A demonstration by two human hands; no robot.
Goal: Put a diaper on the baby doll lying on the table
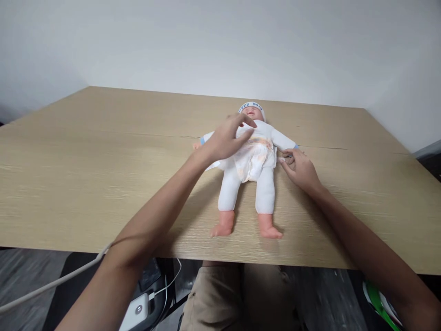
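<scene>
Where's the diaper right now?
Head view, slightly right of centre: the diaper is over the doll's hips, between the left hand and the right hand.

We see a table [103, 184] with a smooth, faintly glossy wood-grain top. The doll [265, 191] has a body of soft, matt cloth, while its feet [267, 225] look like smooth plastic with a dull sheen. The diaper [257, 161] seems papery and crinkled. We find matt, woven-looking cloth in the trousers [213, 299], smooth plastic on the white box [138, 312], and a smooth, matt wall [206, 41].
</scene>
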